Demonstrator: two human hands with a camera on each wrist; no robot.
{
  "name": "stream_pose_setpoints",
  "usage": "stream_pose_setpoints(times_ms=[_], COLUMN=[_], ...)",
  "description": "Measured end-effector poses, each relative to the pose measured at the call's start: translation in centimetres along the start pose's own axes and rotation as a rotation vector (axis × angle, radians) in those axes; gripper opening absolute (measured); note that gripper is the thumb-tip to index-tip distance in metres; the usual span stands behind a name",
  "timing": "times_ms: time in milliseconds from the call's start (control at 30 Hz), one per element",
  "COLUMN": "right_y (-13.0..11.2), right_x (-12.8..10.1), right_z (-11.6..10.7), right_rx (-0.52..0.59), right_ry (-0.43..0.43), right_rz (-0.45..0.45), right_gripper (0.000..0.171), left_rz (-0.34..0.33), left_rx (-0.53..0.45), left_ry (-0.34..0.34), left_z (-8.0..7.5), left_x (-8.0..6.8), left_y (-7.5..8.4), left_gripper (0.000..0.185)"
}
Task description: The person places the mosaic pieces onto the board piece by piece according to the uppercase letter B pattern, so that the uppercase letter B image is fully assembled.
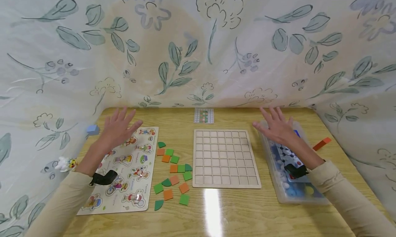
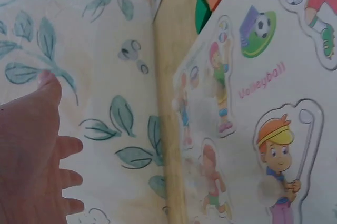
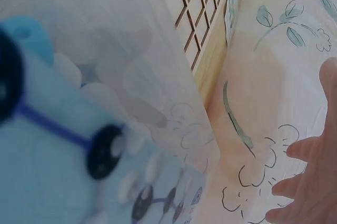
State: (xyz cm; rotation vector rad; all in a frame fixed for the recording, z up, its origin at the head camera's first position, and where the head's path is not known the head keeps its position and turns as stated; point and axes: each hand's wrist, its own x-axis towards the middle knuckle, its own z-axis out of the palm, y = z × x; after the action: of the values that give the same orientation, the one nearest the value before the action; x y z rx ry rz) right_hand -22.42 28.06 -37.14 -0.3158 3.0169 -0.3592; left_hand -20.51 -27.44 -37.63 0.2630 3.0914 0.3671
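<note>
Floral cloth hangs behind and to both sides of a pale wooden table (image 1: 216, 213); both hands hover above it with fingers spread wide and straight, holding nothing. Under the left hand (image 1: 117, 127) lies a sports-figure peg puzzle (image 1: 136, 182), its long axis running from the person toward the cloth; the left wrist view shows its cartoon figures and the word "Volleyball" just beside the palm. Under the right hand (image 1: 276, 125) sits a clear plastic box (image 1: 279, 189) of blue and white pieces, also lying lengthwise away from the person. Between the hands, slightly nearer the right one, rests an empty wooden grid board (image 1: 226, 158); the loose green and orange tiles (image 1: 173, 175) lie between that board and the peg puzzle, so the left hand is the nearer to them. Beyond the board, against the cloth, lies a small pattern card (image 1: 203, 115); an orange block (image 1: 321, 143) sits to the right of the right hand.
</note>
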Motion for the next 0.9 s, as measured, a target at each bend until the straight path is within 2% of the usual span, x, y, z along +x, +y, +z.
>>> stream_pose_setpoints(times_ms=[267, 433, 567, 767, 900], right_y=[0.1, -1.0, -1.6, -1.0, -0.4], right_x=[0.8, 1.2, 1.6, 2.1, 2.3], right_z=[1.2, 1.3, 1.2, 2.5, 3.4], right_rx=[0.050, 0.084, 0.141, 0.301, 0.338], right_ry=[-0.100, -0.090, -0.078, -0.210, -0.235], right_rz=[-0.099, -0.145, -0.196, -0.276, -0.355], right_gripper=[0.084, 0.079, 0.073, 0.064, 0.055], left_rz=[0.053, 0.078, 0.118, 0.175, 0.193], left_rx=[0.016, -0.006, -0.013, -0.102, -0.163], left_ry=[-0.047, -0.076, -0.066, -0.081, -0.116], left_z=[1.6, 2.3, 2.7, 3.6, 4.1], left_x=[-0.1, -0.2, -0.3, -0.4, -0.5], left_y=[0.9, 1.5, 2.0, 2.6, 2.9], left_gripper=[0.075, 0.072, 0.069, 0.065, 0.062])
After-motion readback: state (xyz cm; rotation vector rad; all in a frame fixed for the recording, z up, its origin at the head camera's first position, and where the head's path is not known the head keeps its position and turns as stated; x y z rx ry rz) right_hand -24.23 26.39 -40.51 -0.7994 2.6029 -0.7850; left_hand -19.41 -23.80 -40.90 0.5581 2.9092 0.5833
